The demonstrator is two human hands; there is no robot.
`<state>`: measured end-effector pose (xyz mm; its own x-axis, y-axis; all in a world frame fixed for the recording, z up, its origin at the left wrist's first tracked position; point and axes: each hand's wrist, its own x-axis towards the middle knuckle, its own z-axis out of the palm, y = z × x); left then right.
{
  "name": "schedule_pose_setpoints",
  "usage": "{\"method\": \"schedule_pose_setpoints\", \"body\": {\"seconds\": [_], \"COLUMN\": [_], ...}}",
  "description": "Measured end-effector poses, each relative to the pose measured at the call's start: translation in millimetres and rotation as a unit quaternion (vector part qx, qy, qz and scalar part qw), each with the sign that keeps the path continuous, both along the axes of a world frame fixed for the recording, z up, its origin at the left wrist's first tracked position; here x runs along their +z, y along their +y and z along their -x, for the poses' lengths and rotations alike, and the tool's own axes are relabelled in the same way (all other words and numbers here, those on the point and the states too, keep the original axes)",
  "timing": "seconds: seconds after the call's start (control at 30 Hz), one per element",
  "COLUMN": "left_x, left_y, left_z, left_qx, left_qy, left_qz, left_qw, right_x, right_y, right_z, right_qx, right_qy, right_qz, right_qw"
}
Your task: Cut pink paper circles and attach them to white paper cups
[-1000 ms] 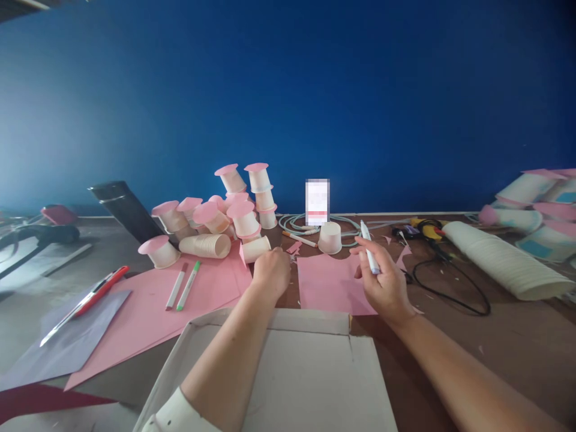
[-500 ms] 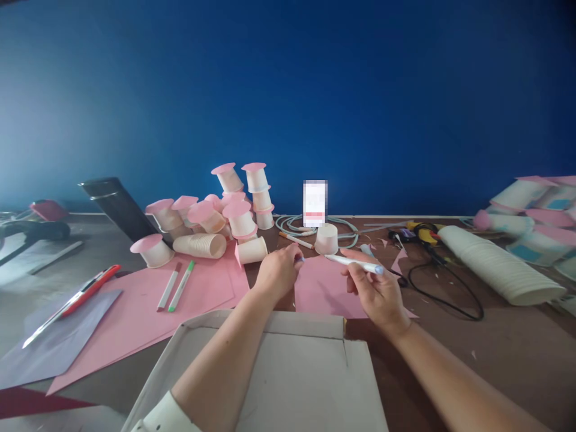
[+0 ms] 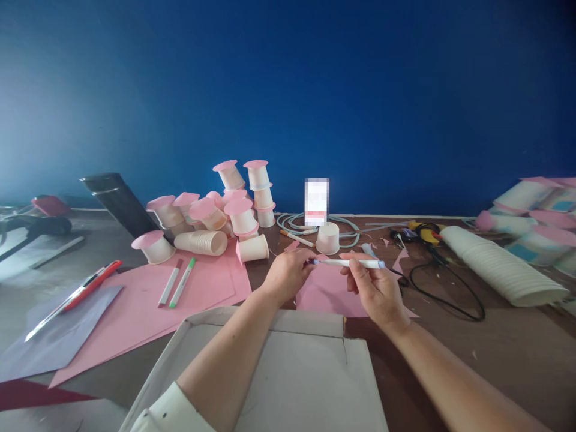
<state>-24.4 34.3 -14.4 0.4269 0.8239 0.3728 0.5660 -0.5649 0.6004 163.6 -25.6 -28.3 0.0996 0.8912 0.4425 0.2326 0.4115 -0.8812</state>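
My right hand [image 3: 375,289] grips a white marker [image 3: 348,263] held level above a pink paper sheet [image 3: 330,292]. My left hand [image 3: 288,273] pinches the marker's left tip, where its cap sits; the fingers are closed there. Just beyond the hands an upside-down paper cup [image 3: 327,238] stands on the brown table. A white cardboard box lid [image 3: 292,366] lies under my forearms.
A heap of paper cups with pink lids [image 3: 225,210] sits at the back left beside a nested cup stack [image 3: 202,242]. Two markers [image 3: 176,282] lie on a large pink sheet [image 3: 148,306]. A red utility knife [image 3: 74,297], glue gun with black cord [image 3: 427,234] and long cup stack [image 3: 499,264] lie around.
My right hand swung the marker from upright to level. My left hand moved right from the table to the marker's tip and pinched it.
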Motion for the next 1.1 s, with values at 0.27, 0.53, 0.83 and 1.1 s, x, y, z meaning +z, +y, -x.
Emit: {"method": "schedule_pose_setpoints", "body": {"seconds": [0.27,0.53,0.83,1.1], "left_x": [-2.4,1.7,2.5,2.4], "left_y": [6.6,2.0,0.4,1.6], "left_z": [-6.3,-8.3,-8.6,-8.1], "left_qx": [0.045,0.001,-0.038,-0.061], "left_qy": [-0.344,-0.459,-0.453,-0.423], "left_qz": [0.305,0.412,0.44,0.456], "left_qw": [0.887,0.787,0.775,0.781], "right_x": [5.2,4.0,9.0,8.7], "right_y": [0.2,1.5,-0.8,1.1], "right_z": [1.5,0.8,1.8,1.2], "right_qx": [-0.028,-0.04,-0.049,-0.029], "right_qy": [0.034,0.044,0.028,0.065], "right_qz": [0.004,0.005,0.017,0.026], "right_qw": [0.999,0.998,0.998,0.997]}}
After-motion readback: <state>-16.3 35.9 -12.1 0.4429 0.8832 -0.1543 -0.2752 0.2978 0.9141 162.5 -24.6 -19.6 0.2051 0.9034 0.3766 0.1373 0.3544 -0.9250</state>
